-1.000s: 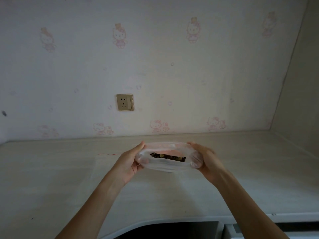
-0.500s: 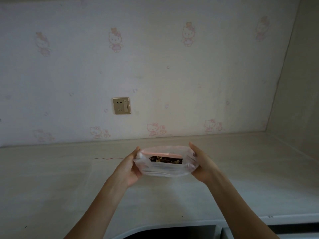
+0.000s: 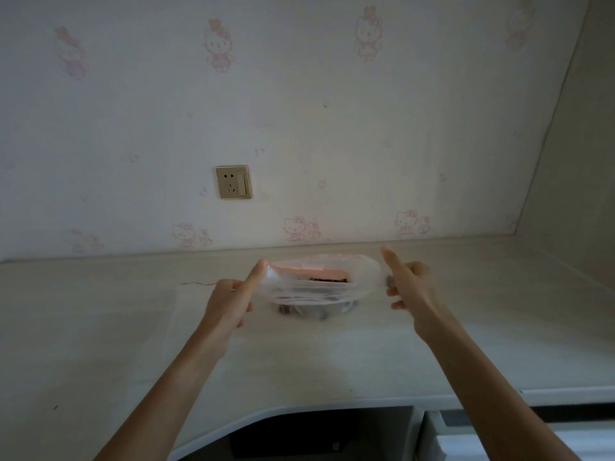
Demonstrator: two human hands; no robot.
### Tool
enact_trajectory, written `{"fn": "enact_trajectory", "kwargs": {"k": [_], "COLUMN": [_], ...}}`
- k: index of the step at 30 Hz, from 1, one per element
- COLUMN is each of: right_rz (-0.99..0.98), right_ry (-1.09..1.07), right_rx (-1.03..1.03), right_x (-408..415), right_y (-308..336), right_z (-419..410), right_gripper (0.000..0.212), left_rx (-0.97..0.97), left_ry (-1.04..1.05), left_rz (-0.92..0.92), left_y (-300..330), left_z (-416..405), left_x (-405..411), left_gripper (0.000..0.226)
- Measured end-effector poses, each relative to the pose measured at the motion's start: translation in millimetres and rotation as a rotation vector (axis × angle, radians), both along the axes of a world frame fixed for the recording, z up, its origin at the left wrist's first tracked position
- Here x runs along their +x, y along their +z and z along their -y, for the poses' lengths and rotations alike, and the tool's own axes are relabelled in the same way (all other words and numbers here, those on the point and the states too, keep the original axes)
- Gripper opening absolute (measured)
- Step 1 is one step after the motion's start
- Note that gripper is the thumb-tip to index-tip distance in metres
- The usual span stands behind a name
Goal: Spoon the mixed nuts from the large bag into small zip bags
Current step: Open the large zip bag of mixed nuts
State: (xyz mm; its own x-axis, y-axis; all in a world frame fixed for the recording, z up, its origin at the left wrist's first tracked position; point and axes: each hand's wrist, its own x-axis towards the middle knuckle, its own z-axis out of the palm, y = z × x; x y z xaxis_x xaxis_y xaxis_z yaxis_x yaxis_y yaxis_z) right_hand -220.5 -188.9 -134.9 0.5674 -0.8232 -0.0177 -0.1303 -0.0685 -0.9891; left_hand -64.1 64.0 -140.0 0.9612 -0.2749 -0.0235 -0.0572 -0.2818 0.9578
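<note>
Above the pale counter (image 3: pixel 332 354), a clear zip bag (image 3: pixel 319 284) with dark mixed nuts (image 3: pixel 327 279) inside is stretched between both hands. Left hand (image 3: pixel 229 302) pinches its left edge, index finger extended; right hand (image 3: pixel 407 282) pinches the right edge likewise. A wall socket (image 3: pixel 233 182) sits on the patterned wall behind.

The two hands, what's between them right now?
In the head view, the zip bag spans the gap between the left hand and right hand, each gripping one end; nuts show inside.
</note>
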Motion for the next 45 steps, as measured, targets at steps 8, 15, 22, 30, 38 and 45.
{"fn": "enact_trajectory", "kwargs": {"k": [8,15,22,30,38,45], "right_rz": [-0.137,-0.159,0.023,0.496,0.527,0.369], "right_ry": [0.138,0.177,0.153,0.152,0.175,0.089], "right_rx": [-0.200,0.038,0.338,0.871,0.818,0.270], "right_x": [-4,-2,1,4,17,16], "right_y": [15,2,-17,-32,-31,-41], "right_z": [-24,-28,-25,-26,-38,-40], "right_gripper": [0.055,0.032,0.083,0.020,0.030,0.028], "left_rx": [-0.097,-0.264,-0.656,-0.938,-0.805,-0.533], "left_ry": [-0.033,-0.147,-0.188,-0.155,-0.056,0.053], "left_rz": [-0.177,-0.372,-0.671,-0.777,-0.598,-0.093], "left_y": [8,5,2,-13,-28,-29], "left_z": [13,10,8,14,36,25], "left_x": [-4,-9,-10,-5,-12,-19], "left_gripper": [0.039,0.016,0.014,0.017,0.024,0.063]}}
